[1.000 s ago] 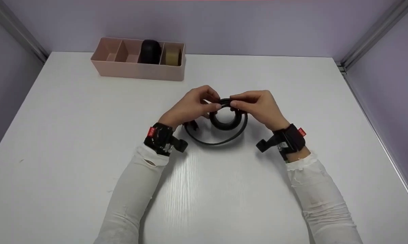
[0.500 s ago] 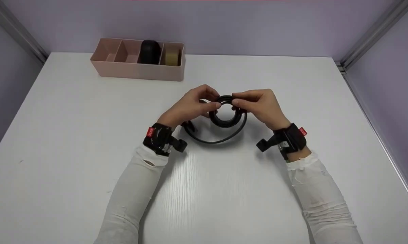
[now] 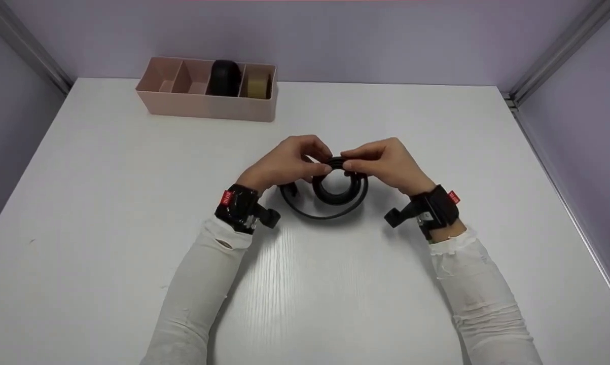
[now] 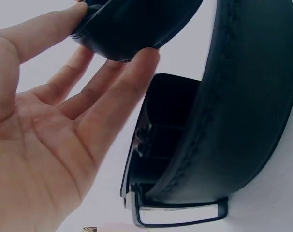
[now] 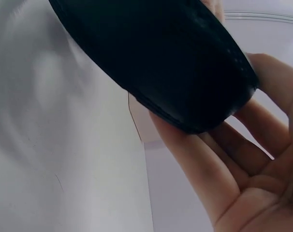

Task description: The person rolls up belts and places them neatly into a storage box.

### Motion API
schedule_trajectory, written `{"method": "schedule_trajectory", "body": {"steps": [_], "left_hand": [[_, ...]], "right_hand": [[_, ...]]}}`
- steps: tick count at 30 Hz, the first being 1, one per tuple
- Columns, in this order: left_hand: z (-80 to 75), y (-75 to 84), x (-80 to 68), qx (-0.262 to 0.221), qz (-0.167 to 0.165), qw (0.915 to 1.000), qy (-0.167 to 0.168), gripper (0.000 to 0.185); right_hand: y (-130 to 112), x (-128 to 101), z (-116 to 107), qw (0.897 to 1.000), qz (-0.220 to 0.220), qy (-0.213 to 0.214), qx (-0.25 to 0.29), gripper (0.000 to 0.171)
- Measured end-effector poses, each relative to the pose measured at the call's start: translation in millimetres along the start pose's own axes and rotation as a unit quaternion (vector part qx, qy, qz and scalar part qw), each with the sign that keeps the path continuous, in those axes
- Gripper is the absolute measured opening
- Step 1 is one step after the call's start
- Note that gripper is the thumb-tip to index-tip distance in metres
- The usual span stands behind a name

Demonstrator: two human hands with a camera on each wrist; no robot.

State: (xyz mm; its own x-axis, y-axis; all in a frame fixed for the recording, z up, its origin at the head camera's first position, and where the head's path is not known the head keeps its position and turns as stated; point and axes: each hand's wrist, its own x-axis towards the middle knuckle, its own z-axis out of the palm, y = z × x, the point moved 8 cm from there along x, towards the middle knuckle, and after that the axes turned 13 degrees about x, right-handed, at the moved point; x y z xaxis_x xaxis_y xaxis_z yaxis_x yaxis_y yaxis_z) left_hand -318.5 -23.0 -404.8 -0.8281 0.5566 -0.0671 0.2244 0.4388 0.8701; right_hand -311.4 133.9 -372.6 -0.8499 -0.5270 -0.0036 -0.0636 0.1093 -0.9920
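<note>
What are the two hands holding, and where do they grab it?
Both the left hand and right hand pinch the rolled-up black belt at the far, top side of its coil; its buckle end lies loose.

Left hand (image 3: 287, 165) and right hand (image 3: 386, 163) pinch the coiled black belt (image 3: 335, 190) at its top, over the white surface (image 3: 107, 228); pink organizer box (image 3: 206, 104) sits far back.

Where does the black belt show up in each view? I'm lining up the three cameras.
Head: the belt sits at table centre, its coil pinched between left hand and right hand.
Left wrist: belt fills the right and top, buckle at the bottom.
Right wrist: coil crosses the top, resting on the fingers.
Shared landmark: the belt's rolled coil.
</note>
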Motion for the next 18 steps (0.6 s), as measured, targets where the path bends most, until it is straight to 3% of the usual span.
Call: {"method": "schedule_trajectory", "body": {"steps": [3, 11, 14, 18], "left_hand": [[-4.0, 2.1, 0.4, -0.007, 0.003, 0.9998, 0.017, 0.024], [-17.8, 26.4, -11.7, -0.053, -0.005, 0.9958, 0.075, 0.029], [-20.1, 21.0, -9.3, -0.069, -0.004, 0.9934, 0.091, 0.03], [-17.5, 6.7, -2.6, -0.071, -0.007, 0.994, 0.083, 0.03]], "right_hand": [[-3, 0, -1, 1.0, -0.016, 0.014, 0.015, 0.034], [-6, 2, -12, 0.991, -0.069, 0.077, 0.084, 0.033], [-3, 3, -16, 0.987, -0.083, 0.088, 0.11, 0.033], [-3, 3, -16, 0.986, -0.087, 0.091, 0.111, 0.03]]}}
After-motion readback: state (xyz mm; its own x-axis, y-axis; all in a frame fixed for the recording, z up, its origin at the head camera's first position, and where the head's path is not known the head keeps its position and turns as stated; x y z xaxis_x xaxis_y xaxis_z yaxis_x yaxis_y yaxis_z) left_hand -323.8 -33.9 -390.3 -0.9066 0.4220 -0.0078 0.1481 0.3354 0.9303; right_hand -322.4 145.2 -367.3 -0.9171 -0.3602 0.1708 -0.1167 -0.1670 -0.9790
